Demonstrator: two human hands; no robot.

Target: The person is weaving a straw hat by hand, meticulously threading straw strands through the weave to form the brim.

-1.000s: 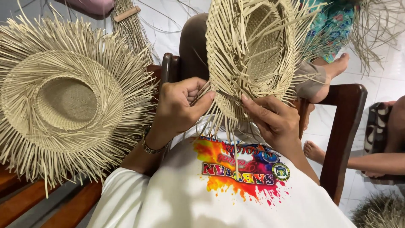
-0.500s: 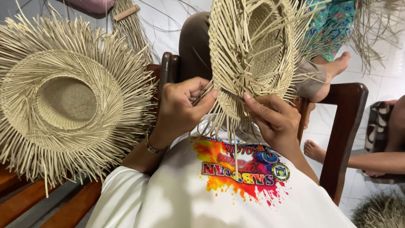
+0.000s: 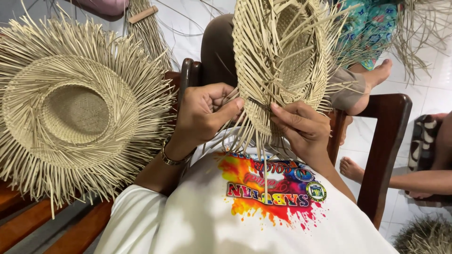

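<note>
I hold a half-woven straw hat (image 3: 282,56) upright in front of my chest, its loose strands sticking out all round the brim. My left hand (image 3: 205,115) pinches strands at the brim's lower left edge, thumb pressed against the weave. My right hand (image 3: 301,129) grips the lower brim from the right, fingers curled over the straw. Both hands meet at the bottom of the brim. A thin bracelet (image 3: 170,157) circles my left wrist.
A second unfinished straw hat (image 3: 70,110) lies on the wooden bench (image 3: 28,216) to my left. A dark wooden chair arm (image 3: 383,141) stands on the right. Another person's bare feet (image 3: 353,167) rest on the white tiled floor. More straw (image 3: 423,235) lies at the lower right.
The hat has shifted slightly rightward and my fingers have worked along the lower brim; my left thumb now presses closer to my right fingers.
</note>
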